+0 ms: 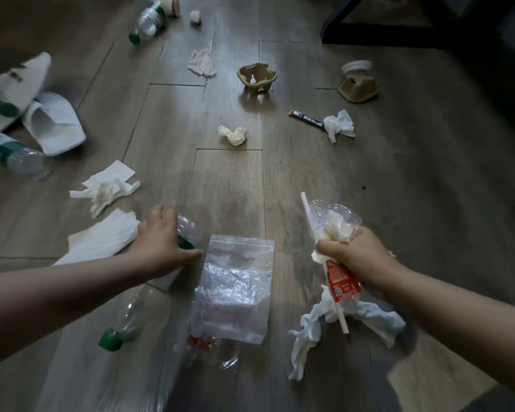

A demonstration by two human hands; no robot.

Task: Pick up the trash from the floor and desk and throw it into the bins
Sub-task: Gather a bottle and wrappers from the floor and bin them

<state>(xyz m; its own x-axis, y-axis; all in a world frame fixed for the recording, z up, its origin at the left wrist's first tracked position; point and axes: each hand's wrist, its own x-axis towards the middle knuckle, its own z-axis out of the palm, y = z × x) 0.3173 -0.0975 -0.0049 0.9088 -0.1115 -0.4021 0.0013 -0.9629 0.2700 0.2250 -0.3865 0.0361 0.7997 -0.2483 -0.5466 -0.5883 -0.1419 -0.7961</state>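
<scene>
My right hand (359, 258) grips a bundle of trash (336, 230): crumpled clear plastic, tissue, a white straw and a red wrapper, with white tissue hanging below. My left hand (161, 245) reaches down over a clear plastic bottle (189, 230) with a green label, its fingers curling around it. A clear zip bag (235, 286) lies flat on the wooden floor between my hands. Another clear bottle with a green cap (122, 325) lies under my left forearm.
Trash lies scattered over the floor: tissues (106, 188), a crumpled wad (232, 135), brown paper cup holders (256, 75), a black sachet (306, 118), white paper bags (54, 123) and bottles (147, 22) at the left. Dark furniture legs (384, 25) stand at the top right.
</scene>
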